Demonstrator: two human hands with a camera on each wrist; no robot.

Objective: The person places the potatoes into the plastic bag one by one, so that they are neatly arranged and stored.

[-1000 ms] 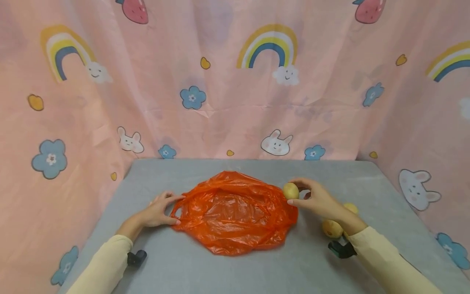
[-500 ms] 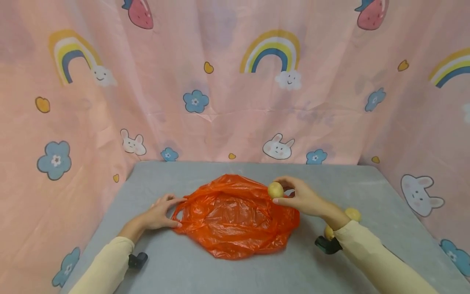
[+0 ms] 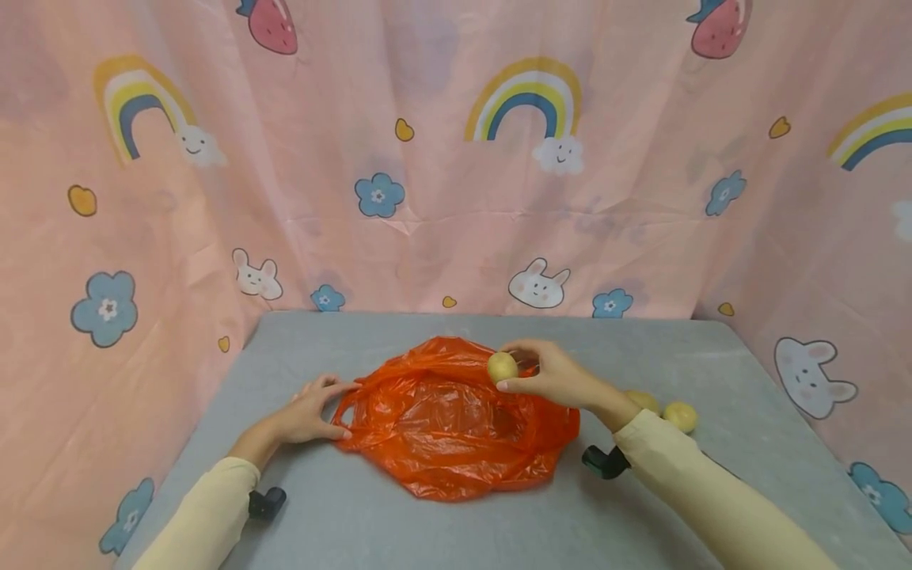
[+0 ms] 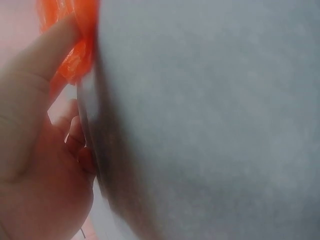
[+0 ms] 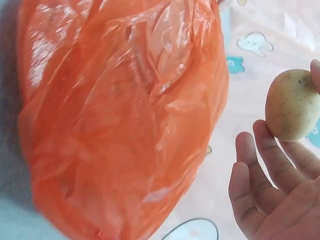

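In the head view, an orange plastic bag (image 3: 456,443) lies on the grey table with its mouth spread upward. My left hand (image 3: 309,412) touches the bag's left end at the handle loop, thumb and index finger apart. In the left wrist view, the thumb (image 4: 55,47) lies against the orange plastic (image 4: 77,60). My right hand (image 3: 552,376) pinches a potato (image 3: 502,367) above the bag's far right part. The right wrist view shows that potato (image 5: 292,105) at the fingertips, beside and apart from the bag (image 5: 125,120). The bag's bottom cannot be seen clearly.
Two more potatoes lie on the table right of the bag, one (image 3: 680,416) in plain sight and the other (image 3: 641,400) partly behind my right forearm. Dark wrist-camera parts (image 3: 606,461) hang under the sleeves. A pink printed curtain (image 3: 442,237) encloses the table's back and sides.
My right hand has carried the potato leftward, from the bag's right edge to over its far right part. The left hand has stayed at the handle loop.
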